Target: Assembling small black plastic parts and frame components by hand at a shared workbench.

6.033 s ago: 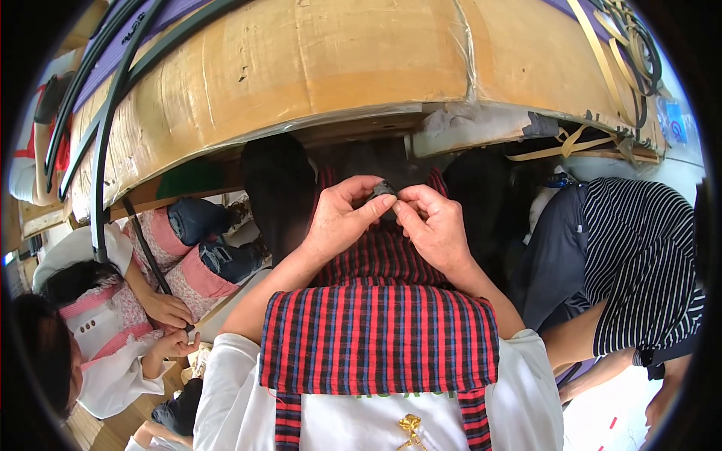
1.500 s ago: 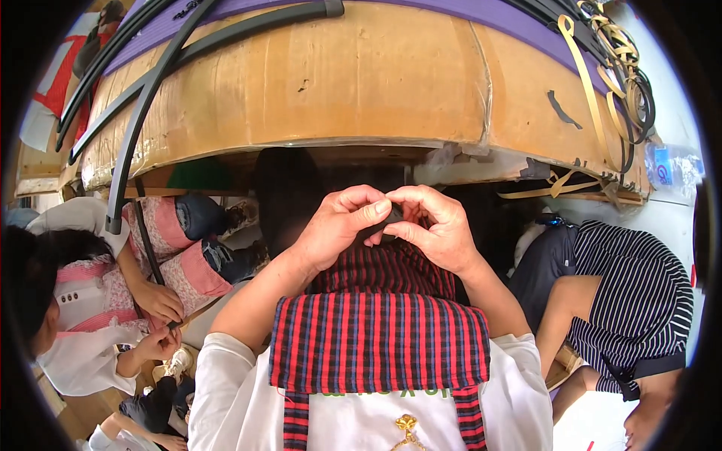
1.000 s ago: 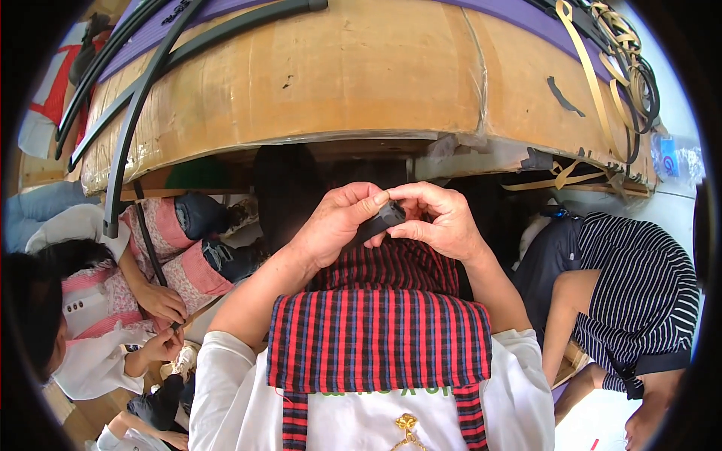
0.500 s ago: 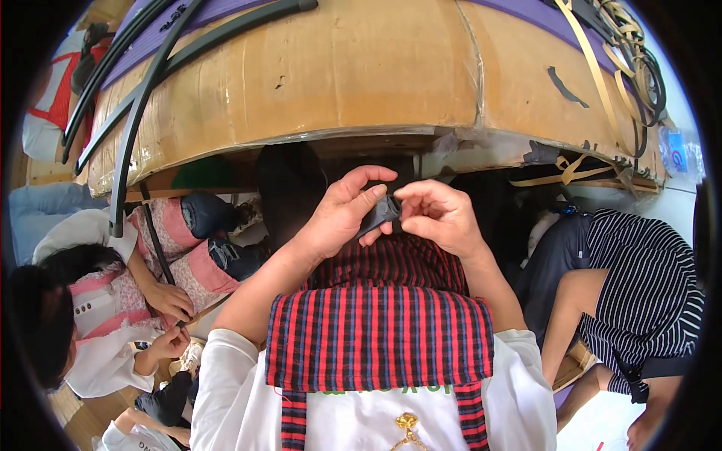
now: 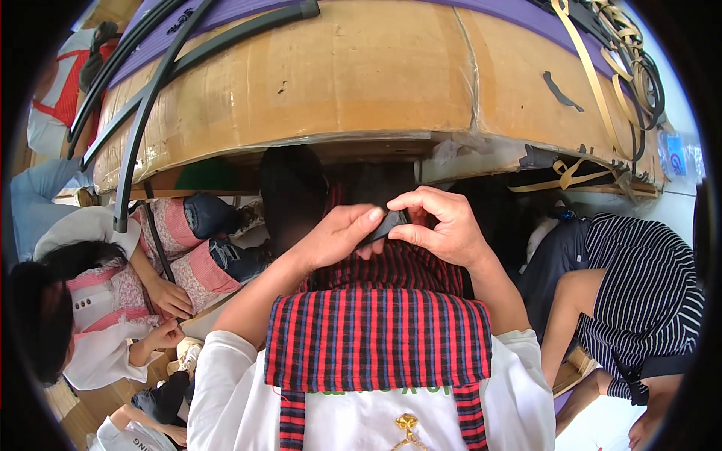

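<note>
My left hand (image 5: 337,237) grips a dark grey, tube-like piece (image 5: 388,225), its thumb lying along the top. From the other side my right hand (image 5: 445,224) pinches the piece's upper end between thumb and forefinger. Most of the piece is covered by my fingers, so its length and exact kind cannot be told. Both hands are above my lap, over the red, black and blue striped apron (image 5: 380,338).
Ahead stands a cardboard-covered table (image 5: 361,71) with long black strips (image 5: 147,113) overhanging its left side and tan bands (image 5: 583,52) heaped at the right. A person in a pink apron (image 5: 177,233) sits left; another in a striped shirt (image 5: 639,278) bends at right.
My right fingers have closed onto the end of the dark piece, whose hollow opening showed before. Both hands have sunk slightly, and my left forefinger is no longer raised.
</note>
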Demonstrator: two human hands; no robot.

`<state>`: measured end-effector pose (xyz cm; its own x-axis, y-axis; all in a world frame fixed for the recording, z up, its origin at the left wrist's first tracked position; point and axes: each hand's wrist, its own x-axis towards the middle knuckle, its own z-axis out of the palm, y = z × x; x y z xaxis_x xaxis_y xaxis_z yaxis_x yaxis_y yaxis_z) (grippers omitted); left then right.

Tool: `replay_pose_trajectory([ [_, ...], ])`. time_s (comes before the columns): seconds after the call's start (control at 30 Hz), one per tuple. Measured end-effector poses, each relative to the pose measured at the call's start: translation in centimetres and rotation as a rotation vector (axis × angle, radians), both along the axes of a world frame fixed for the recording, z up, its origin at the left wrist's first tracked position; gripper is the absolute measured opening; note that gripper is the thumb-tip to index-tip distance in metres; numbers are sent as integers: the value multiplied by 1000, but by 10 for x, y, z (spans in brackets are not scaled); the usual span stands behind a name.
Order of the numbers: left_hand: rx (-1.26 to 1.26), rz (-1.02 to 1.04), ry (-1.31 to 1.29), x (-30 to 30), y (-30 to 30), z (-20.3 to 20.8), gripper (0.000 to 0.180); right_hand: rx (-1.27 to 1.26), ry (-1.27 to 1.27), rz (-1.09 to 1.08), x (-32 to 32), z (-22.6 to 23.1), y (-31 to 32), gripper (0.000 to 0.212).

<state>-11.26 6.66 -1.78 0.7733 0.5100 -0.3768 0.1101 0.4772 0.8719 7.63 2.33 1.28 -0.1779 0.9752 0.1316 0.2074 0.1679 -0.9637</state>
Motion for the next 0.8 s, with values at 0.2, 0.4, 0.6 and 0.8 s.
replay_pose_trajectory([
  [0.2, 686, -2, 272, -14, -31, -16, 34, -38, -108, 126, 0, -3, -3, 26],
  [0.4, 658, -54, 133, -8, -43, -16, 33, 64, -231, 125, 7, 4, -24, 29],
  [0.6, 663, -49, 153, -13, -44, -9, 35, -255, 400, -84, -4, -40, -42, 38],
  [0.8, 678, 4, 109, -12, -41, -16, 34, -255, 312, -149, -4, -46, -38, 38],
])
